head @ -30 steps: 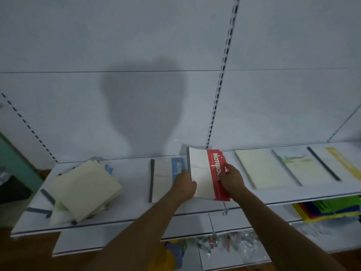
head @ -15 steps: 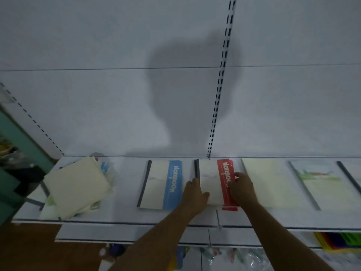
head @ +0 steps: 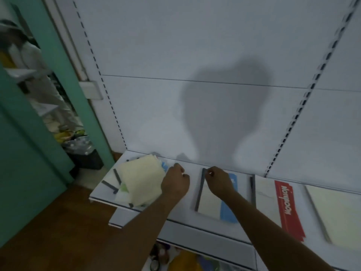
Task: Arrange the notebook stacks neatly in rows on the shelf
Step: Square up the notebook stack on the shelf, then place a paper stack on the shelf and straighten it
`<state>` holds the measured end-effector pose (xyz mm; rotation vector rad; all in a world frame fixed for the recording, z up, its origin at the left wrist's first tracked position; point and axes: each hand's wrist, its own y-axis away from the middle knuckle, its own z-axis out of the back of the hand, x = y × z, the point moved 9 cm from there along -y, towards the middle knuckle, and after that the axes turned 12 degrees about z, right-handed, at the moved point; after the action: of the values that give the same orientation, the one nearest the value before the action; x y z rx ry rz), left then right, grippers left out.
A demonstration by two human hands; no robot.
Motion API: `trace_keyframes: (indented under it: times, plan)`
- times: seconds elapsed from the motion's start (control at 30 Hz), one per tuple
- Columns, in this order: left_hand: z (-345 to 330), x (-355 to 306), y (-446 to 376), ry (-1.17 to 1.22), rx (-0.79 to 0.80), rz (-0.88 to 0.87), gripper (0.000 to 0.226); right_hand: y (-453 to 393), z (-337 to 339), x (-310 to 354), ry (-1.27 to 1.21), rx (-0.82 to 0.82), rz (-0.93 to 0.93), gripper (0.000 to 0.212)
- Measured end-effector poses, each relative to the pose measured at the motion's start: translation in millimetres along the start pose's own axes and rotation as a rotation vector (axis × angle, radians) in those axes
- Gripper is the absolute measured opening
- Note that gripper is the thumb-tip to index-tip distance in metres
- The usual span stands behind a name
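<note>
Notebook stack (head: 140,180) lies skewed; left hand (head: 175,182) curled, contact unclear; right hand (head: 218,181) pinches blue notebook (head: 216,198) spine. Square edges against shelf (head: 175,210) front.

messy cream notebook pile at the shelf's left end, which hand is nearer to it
Left. The left hand is at the messy cream notebook pile's right edge; the right hand is farther right, over the blue-striped notebook.

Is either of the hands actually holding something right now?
The right hand seems to pinch the blue notebook at its far spine corner. The left hand holds nothing visible.

both hands (head: 175,182) (head: 218,180) over shelf (head: 175,216), messy notebk pile (head: 140,178) left
</note>
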<state>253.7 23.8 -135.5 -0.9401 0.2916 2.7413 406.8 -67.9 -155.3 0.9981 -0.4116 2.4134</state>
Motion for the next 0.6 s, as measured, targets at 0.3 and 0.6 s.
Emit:
trace_keyframes:
  times: [0.3,0.6]
  plan:
    - [104,169,-53,-0.141,0.044,0.295,0.052,-15,-158,99,0.2,0.328,-0.017,0.049]
    - [82,185,-65,-0.119,0.231,0.213,0.048,15,-173,82,0.104,0.228,-0.252,0.047]
